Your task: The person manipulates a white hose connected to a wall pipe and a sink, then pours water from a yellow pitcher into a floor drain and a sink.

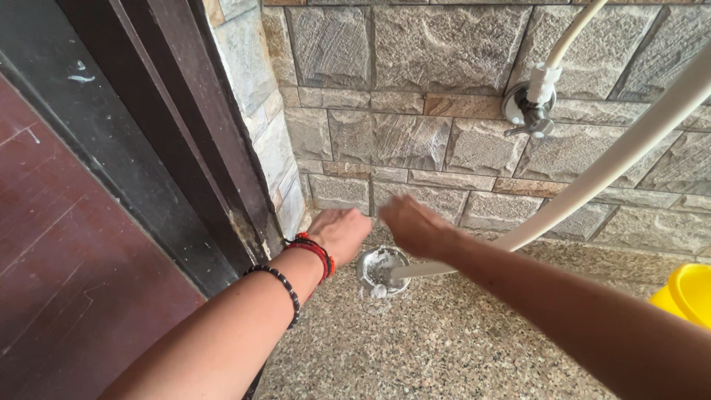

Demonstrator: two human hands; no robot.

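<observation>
1. Nearest my view are the two bare forearms, reaching forward and down over a speckled granite floor (459, 341) of pink, grey and black grains, polished flat
2. On the left forearm I see a thin band of dark beads (278, 280) and, closer to the wrist, a bunch of red and orange thread bands (317, 252)
3. At the wrist's end, my left hand (342, 231) is curled loosely with its knuckles up; the fingers are bent under and I cannot tell whether they grip anything
4. My right hand (415, 222) is blurred, back upward, fingers pointing down and left; I cannot tell if it is open or closed, and nothing shows in its grasp
5. Just below and between both hands sits a small round metal cup (379, 268) on the floor, shiny at the rim, with white foamy water inside
6. A smooth cream hose (607, 167) runs down from the upper right, passes beside the right wrist and ends at the cup
7. Further back, a chrome tap (529, 111) with a white plastic fitting stands out of the wall, and a thinner cream hose rises from it
8. Rough rectangular stone tiles (415, 141) in grey and tan cover the wall
9. Left of the hands stands a dark painted door frame (170, 126), scuffed near its foot
10. A bright yellow plastic rim (689, 292) shows at the right edge
</observation>
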